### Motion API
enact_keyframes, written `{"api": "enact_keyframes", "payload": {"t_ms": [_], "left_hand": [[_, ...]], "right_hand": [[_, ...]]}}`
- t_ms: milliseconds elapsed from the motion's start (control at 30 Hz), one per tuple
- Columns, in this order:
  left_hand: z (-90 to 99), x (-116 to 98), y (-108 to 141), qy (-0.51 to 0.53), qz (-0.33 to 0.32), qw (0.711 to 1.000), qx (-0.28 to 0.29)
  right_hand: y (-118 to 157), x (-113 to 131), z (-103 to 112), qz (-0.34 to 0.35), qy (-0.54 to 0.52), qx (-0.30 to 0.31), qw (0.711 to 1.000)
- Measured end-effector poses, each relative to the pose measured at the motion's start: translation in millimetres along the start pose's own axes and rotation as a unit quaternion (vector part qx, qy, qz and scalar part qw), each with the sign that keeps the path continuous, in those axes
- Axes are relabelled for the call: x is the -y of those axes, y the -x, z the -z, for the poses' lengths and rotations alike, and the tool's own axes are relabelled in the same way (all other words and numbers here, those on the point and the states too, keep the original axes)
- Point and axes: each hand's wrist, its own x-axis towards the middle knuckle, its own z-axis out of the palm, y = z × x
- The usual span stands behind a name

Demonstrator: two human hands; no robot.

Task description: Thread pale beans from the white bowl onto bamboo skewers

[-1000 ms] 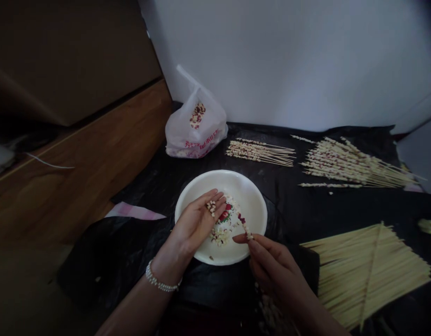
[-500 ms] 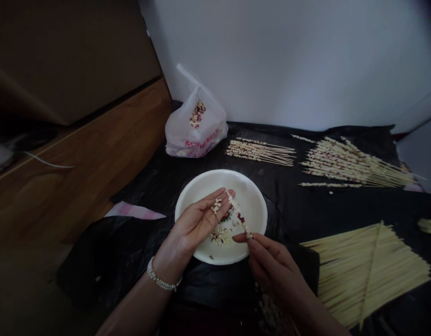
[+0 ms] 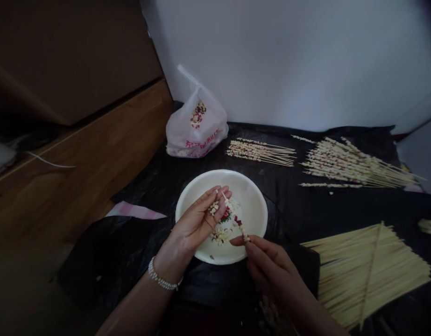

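My left hand (image 3: 197,219) is turned palm up over the white bowl (image 3: 259,200), with its fingers curled. Small cream-coloured pieces (image 3: 213,208) lie in its palm, and its fingertips are at the upper tip of a skewer (image 3: 238,221). That skewer is threaded with cream and dark red pieces and slants down to the right. Its lower end is pinched between the thumb and fingers of my right hand (image 3: 271,261). Loose pieces (image 3: 220,236) lie at the bottom of the bowl, partly hidden by my left hand.
Behind the bowl stands a plastic bag (image 3: 197,128) with similar pieces inside. Threaded skewers lie in a small bunch (image 3: 259,152) and a larger pile (image 3: 341,163). Bare sticks (image 3: 372,270) are spread at right. Black plastic sheeting (image 3: 278,184) covers the surface.
My left fingers have curled in more toward the skewer's tip. My right hand and the threaded skewer have shifted slightly left and down.
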Motion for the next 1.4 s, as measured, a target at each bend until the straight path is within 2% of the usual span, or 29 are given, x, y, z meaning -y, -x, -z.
{"api": "enact_keyframes", "payload": {"t_ms": [233,900,1167,1400], "left_hand": [[2.9,0.9,3.6,-0.061,-0.014,0.998,0.013],[4.2,3.5,4.6,-0.106,-0.041,0.993,0.033],[5.9,4.1,3.8,-0.134,-0.066,0.988,0.048],[5.4,6.6,3.3,-0.154,-0.117,0.980,0.052]], "right_hand": [[1.1,-0.7,-0.9,-0.013,0.000,0.007,1.000],[1.5,0.6,-2.6,-0.025,0.003,-0.006,1.000],[0.2,0.0,-2.1,-0.034,-0.007,-0.006,0.999],[2.5,-0.4,-4.8,-0.039,-0.026,-0.010,0.999]]}}
